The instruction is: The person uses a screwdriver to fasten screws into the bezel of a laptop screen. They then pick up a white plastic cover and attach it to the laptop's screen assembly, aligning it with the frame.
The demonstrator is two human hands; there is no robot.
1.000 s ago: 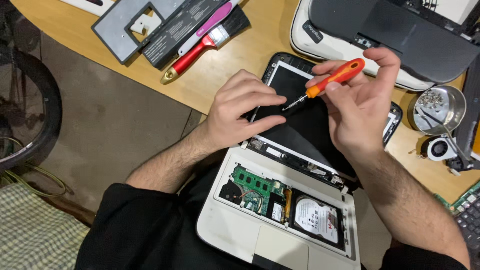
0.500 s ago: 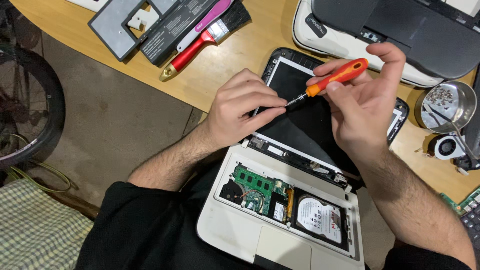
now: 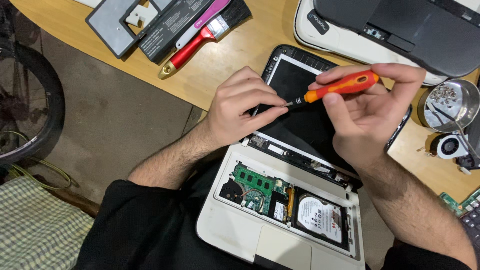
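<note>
A white laptop (image 3: 235, 235) is seen lying upside down across the person's lap, its far end resting on the edge of the wooden table (image 3: 250, 50). Its bottom cover is off, so that a green memory board (image 3: 257, 181) and a silver hard drive (image 3: 320, 218) are exposed in the open bay. An orange screwdriver (image 3: 345, 85) is gripped in the right hand (image 3: 367, 117), fingers closed round the handle. Its metal tip is pinched between thumb and fingertips of the left hand (image 3: 237, 107), just above the laptop's dark far part.

On the table, at far left, a red-handled paintbrush (image 3: 200, 42) is laid beside a black battery pack (image 3: 170, 30) and a grey panel (image 3: 112, 22). Another laptop (image 3: 400, 30) is placed at far right, with a small metal bowl of screws (image 3: 450, 102) near it. A grey floor (image 3: 100, 115) is visible to the left.
</note>
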